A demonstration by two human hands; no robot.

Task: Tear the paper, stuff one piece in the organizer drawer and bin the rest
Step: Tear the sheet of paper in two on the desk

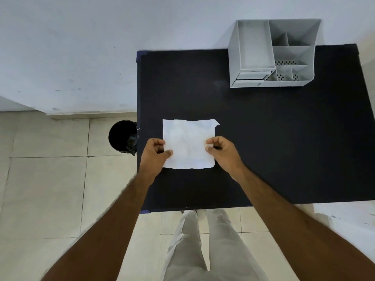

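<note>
Your left hand [155, 151] and right hand [220, 148] each have their grip pinched on a side edge of the paper [188, 144], a thin white sheet with a ragged far right corner, over the near left part of the matte black table [284, 138]. Bare tabletop lies to the right. The grey plastic organizer [272, 55] stands at the far edge, compartments empty, drawer [252, 75] slightly out. A round black bin [122, 136] sits on the tiled floor, touching the table's left edge.
</note>
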